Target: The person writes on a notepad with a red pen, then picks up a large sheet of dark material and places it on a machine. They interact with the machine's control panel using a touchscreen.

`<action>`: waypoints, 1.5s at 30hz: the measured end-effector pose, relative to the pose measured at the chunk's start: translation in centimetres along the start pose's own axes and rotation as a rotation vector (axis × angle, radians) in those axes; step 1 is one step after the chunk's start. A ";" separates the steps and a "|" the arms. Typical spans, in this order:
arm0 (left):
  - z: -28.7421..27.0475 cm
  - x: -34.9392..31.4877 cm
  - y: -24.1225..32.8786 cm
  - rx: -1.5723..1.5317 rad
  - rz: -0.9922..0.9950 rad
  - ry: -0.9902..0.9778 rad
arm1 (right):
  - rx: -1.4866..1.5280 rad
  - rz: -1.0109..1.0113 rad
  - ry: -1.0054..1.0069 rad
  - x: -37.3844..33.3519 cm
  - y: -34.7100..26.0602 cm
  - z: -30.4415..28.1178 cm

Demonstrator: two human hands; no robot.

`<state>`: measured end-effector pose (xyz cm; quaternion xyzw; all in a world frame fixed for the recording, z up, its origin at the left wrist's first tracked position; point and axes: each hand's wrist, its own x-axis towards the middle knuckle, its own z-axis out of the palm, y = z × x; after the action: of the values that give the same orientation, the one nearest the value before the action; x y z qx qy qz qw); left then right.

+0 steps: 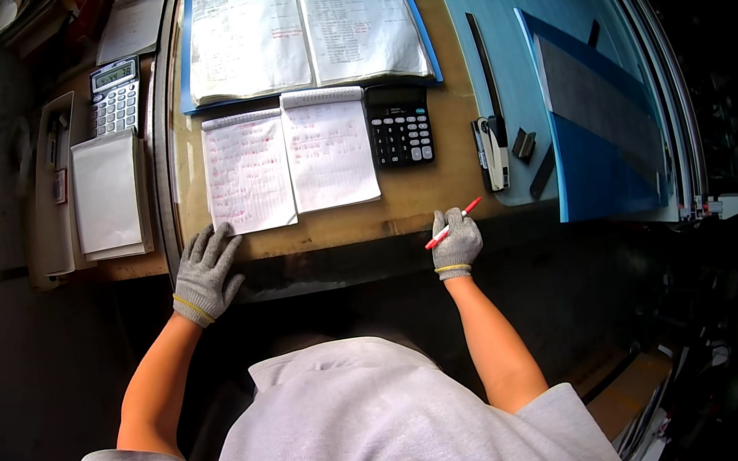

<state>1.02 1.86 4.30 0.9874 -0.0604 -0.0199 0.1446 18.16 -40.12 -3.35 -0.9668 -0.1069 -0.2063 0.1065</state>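
Both my hands wear grey knit gloves. My left hand (205, 275) lies flat with fingers spread at the desk's front edge, its fingertips touching the lower left corner of a small open notebook (289, 161) with red handwriting. At the front edge, my right hand (456, 240) is closed around a red pen (453, 223) that points up and to the right. A black calculator (399, 124) lies just right of the notebook. Behind both sits a larger open ledger (304, 31) in a blue cover.
A grey calculator (113, 97) and a stack of white paper (108, 194) sit on a side tray at the left. A stapler (492, 151), a dark ruler (484, 65) and blue folders (595, 124) lie to the right. The wooden desk (440, 189) ends just before my hands.
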 end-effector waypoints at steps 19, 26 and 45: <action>-0.2 0.0 0.1 0.012 0.014 0.044 | 0.012 0.001 -0.011 0.4 -0.5 -0.7; -0.2 -0.1 -0.1 0.015 0.029 0.047 | 0.012 -0.006 -0.007 0.2 -0.4 -0.5; -0.4 -0.1 0.0 0.003 0.040 0.074 | -0.002 0.009 -0.005 0.2 -0.4 -0.4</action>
<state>1.00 2.01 4.64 0.9863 -0.0749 0.0198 0.1456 18.07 -39.84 -2.88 -0.9679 -0.1026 -0.2035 0.1064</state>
